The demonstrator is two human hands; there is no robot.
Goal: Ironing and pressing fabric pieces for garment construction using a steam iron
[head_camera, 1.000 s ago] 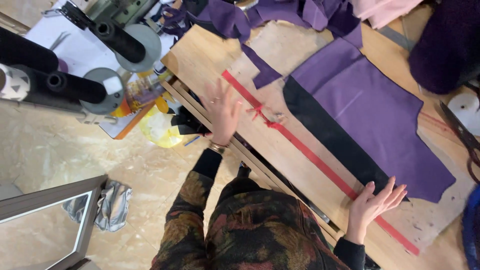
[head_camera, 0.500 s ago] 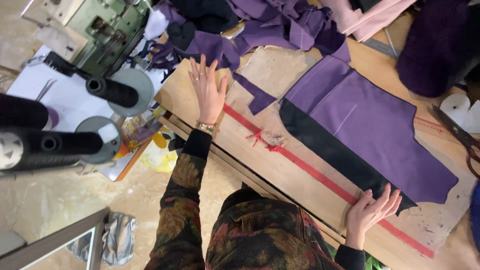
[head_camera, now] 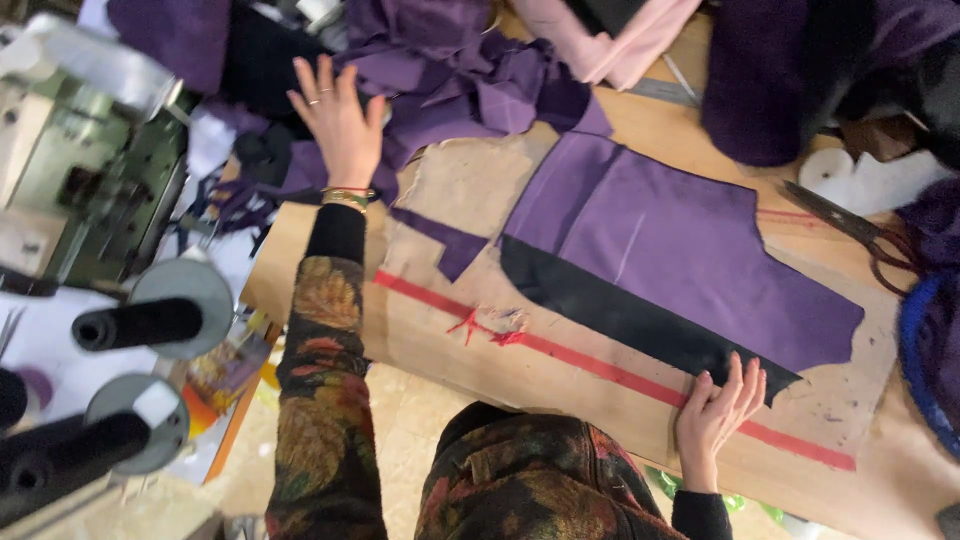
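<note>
Lying flat on a brown paper pattern sheet (head_camera: 460, 190), right of centre: one cut purple fabric panel (head_camera: 690, 260), roughly rectangular with a stepped right edge and a curved notch on its far side, smooth, with a faint pale crease down the middle. One black fabric strip (head_camera: 620, 315) shows from under its near edge, tapering to a point at the right. One red tape line (head_camera: 600, 365) runs diagonally across the sheet, nearer than the panel, with one small red tangle of thread (head_camera: 490, 325) on it.

Right hand (head_camera: 718, 408): one, fingers spread wide and flat, holding nothing, fingertips at the black strip's pointed end, just near of the panel's right corner.

Left hand (head_camera: 340, 120): one, open and flat, fingers together, holding nothing, stretched to the far left, touching the heap of purple scraps (head_camera: 450, 70); the panel lies well to its right.

One small purple offcut (head_camera: 445, 240) sits between arm and panel. Two black thread cones (head_camera: 135, 322) stand at the near left. One pair of scissors (head_camera: 840, 220) lies right of the panel.
</note>
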